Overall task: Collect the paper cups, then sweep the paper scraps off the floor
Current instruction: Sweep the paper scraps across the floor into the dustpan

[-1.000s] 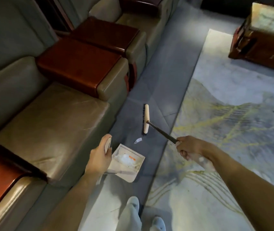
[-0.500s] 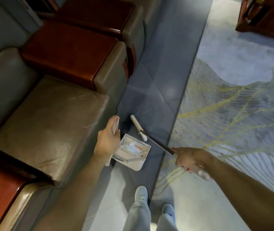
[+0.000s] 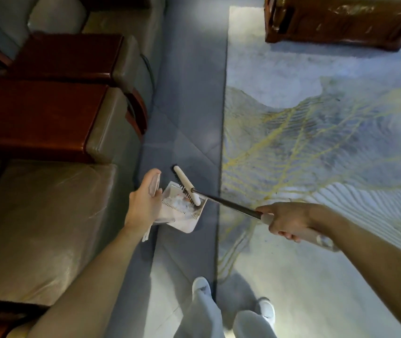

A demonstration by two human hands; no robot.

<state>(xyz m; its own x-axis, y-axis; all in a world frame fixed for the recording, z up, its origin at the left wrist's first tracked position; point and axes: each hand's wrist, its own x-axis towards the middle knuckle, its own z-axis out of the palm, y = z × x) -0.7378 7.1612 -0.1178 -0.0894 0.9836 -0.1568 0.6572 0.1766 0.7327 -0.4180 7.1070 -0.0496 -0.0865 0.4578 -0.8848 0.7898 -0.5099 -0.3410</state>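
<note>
Paper scraps [image 3: 181, 205]: white crumpled bits, one with an orange mark, lying inside the dustpan [image 3: 185, 224], bunched against the comb teeth across its middle. Whether any cups are among them cannot be told.

Dustpan: pale, sitting low over the grey-blue tiled floor [image 3: 189, 113], mouth pointing away from the person. Contact with the floor cannot be judged.

Left hand [image 3: 146, 206]: gripping the dustpan's upright pale handle [image 3: 154, 185], fingers wrapping it, thumb running up along it.

Broom head [image 3: 186, 184]: white bar with dark bristles, lying diagonally, its near end reaching over the pan's mouth and onto the scraps, its far end sticking out past the pan's rim over the tiles.

Right hand [image 3: 284, 222]: closing around the pale grip at the end of the broom's dark shaft [image 3: 226, 203], forefinger stretching along it.

Surroundings: leather sofa seat [image 3: 48, 220] lying just left of the pan, red-brown wooden armrest tops [image 3: 36, 118] beyond it. Pale rug [image 3: 316, 147] with yellow lines running along the right of the tile strip. Dark wooden cabinet [image 3: 340, 18] standing on the rug's far end. White shoes [image 3: 200, 285] and pale trousers showing at the bottom.
</note>
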